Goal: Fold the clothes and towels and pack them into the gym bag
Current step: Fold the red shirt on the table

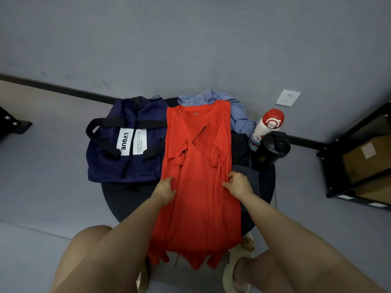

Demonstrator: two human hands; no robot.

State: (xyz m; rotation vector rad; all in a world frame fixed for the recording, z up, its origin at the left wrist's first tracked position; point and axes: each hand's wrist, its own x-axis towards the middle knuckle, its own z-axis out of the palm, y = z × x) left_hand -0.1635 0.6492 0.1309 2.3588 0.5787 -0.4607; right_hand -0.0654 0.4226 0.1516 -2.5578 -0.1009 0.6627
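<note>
One red shirt (196, 187) lies lengthwise on the round dark bench (118, 199), both sleeves folded in, and the left hand (165, 190) and right hand (239, 185) each pinch a side edge at its middle with curled fingers. Beyond the left hand sits one navy gym bag (124, 140), apparently zipped. Beyond the right hand stand two bottles, one white bottle (266, 127) and one black bottle (273, 149), beside one crumpled blue garment (232, 106).

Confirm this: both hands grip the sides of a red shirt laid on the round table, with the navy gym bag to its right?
Not quite. In the head view the navy gym bag lies left of the red shirt, not right. The left hand and right hand do grip its sides on the round table.
</note>
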